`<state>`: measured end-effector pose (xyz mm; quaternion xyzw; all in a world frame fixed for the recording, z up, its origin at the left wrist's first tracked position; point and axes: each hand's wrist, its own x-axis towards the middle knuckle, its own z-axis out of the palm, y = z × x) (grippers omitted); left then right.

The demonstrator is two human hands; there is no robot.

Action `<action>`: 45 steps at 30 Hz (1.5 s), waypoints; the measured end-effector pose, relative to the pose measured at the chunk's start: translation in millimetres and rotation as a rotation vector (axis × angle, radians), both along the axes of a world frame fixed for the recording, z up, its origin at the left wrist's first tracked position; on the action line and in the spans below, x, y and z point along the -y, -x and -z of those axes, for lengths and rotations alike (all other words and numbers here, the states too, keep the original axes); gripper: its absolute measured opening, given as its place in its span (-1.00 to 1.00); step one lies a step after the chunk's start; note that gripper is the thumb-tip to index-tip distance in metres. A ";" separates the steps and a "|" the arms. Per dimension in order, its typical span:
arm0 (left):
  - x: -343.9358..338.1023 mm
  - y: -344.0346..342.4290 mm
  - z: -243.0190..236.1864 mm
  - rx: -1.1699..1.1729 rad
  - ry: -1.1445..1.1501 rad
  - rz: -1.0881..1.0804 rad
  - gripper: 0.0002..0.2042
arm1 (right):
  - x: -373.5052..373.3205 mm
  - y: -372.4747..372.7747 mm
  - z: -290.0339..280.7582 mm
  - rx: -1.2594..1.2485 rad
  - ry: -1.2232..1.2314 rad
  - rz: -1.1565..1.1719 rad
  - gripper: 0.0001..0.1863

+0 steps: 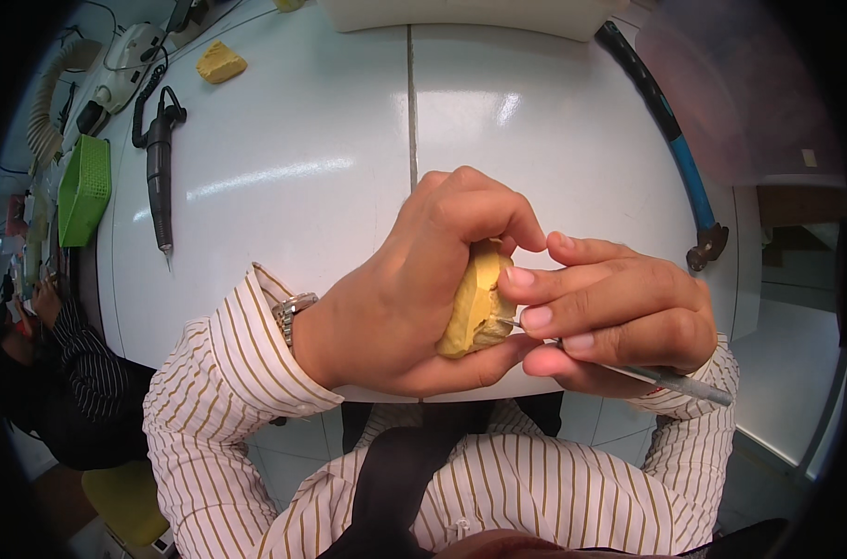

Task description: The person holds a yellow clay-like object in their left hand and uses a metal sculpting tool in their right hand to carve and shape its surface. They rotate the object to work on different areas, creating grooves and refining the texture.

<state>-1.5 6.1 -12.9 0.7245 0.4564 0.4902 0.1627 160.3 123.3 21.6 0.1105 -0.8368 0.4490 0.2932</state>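
From head height at the near side, the white surface (288, 238) is viewed closely downward through one fisheye lens.

Yellow block (473, 307), grey tool (691, 385), brown-striped white shirt (544, 480), white table (293, 121), blue-and-black hammer (681, 156) near its right edge, green basket (85, 191)

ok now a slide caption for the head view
Left hand grips a yellow piece while the right hand points a slim metal tool at it over a white table.

L hand (395, 293) holds yel. piece (476, 307); R hand (633, 307) w/ tool (679, 382) (slim, metal).
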 end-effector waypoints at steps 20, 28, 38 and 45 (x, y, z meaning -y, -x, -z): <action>2.9 2.1 -0.4 -0.035 0.019 -0.014 -0.38 | -3.0 2.6 6.1 -0.004 0.119 -0.066 -0.71; 2.1 3.0 0.4 -0.026 0.031 0.003 -0.37 | -1.0 4.3 6.4 -0.032 0.045 -0.038 -0.68; 1.4 3.2 3.5 0.030 0.040 0.029 -0.36 | -1.9 3.8 6.7 -0.033 0.085 -0.051 -0.67; 1.7 1.6 3.6 0.134 0.060 0.103 -0.36 | -2.8 4.9 4.0 -0.045 0.048 -0.069 -0.67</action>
